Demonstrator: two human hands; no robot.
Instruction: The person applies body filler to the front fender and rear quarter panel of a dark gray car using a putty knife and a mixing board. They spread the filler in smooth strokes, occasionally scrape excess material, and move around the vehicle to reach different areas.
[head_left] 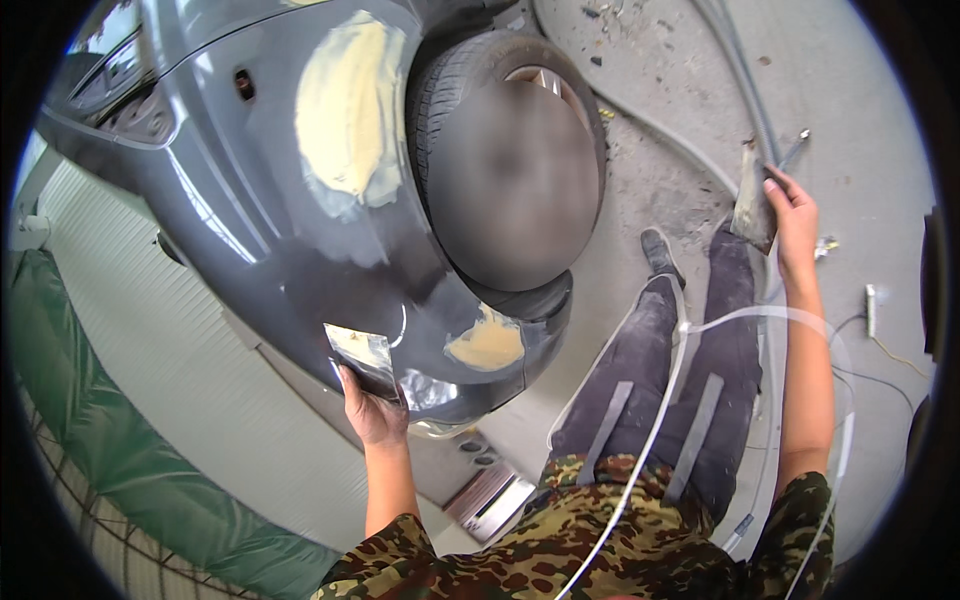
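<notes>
My left hand (376,412) grips a thin flat metal mixing plate (366,362) with a streak of cream body filler along its far edge, held close to the grey car's bumper. Out to the right, clear of the car, my right hand (797,222) pinches a worn metal filler spreader (752,205), its blade smeared and pointing down. A large patch of cream filler (350,105) covers the car's fender (260,180) above the wheel arch. A smaller filler patch (486,340) lies on the bumper, behind the plate and to its right.
The car's wheel (590,130) is turned outward, its middle blurred. Hoses (660,130) run across the floor, and a clear tube (650,440) loops in front of my body. A power strip (871,310) with cables lies at right. Green sheeting (110,430) borders the left side.
</notes>
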